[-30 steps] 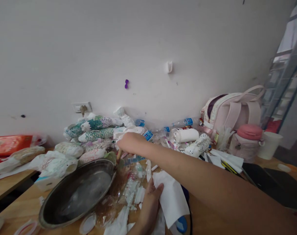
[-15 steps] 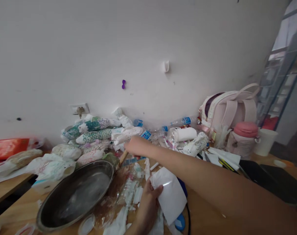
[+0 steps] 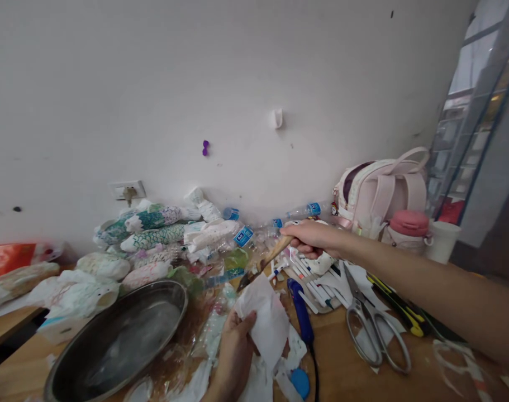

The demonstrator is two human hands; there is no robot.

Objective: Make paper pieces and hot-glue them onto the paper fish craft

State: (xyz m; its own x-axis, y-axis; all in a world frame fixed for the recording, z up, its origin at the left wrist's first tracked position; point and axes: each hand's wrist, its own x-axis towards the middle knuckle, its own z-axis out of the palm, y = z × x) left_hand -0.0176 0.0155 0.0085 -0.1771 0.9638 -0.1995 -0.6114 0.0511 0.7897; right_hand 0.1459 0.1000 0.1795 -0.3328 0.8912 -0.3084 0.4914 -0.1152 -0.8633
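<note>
My left hand (image 3: 234, 352) pinches a white sheet of paper (image 3: 266, 326) between thumb and fingers over the table's front middle. Higher up, my right hand (image 3: 309, 237) is closed round the wooden handle of a brush (image 3: 276, 251). The brush slants down to the left, its dark bristles at the top edge of the paper; whether they touch it I cannot tell. Left of my left hand lies a wide metal basin (image 3: 124, 335) with cloudy liquid. Beneath the hands are clear plastic and white scraps. A blue glue gun (image 3: 301, 315) with a black cord lies right of the paper.
Scissors (image 3: 374, 329) and a yellow-black cutter (image 3: 399, 307) lie at right, near several markers (image 3: 310, 276). Painted paper fish (image 3: 157, 237) pile up along the wall with plastic bottles (image 3: 242, 235). A pink backpack (image 3: 384, 195) and a pink-lidded jar (image 3: 409, 223) stand at back right.
My right hand has moved right, away from the basin's rim, carrying the brush to the paper. The paper has shifted slightly left in view, and the scissors and glue gun are now uncovered.
</note>
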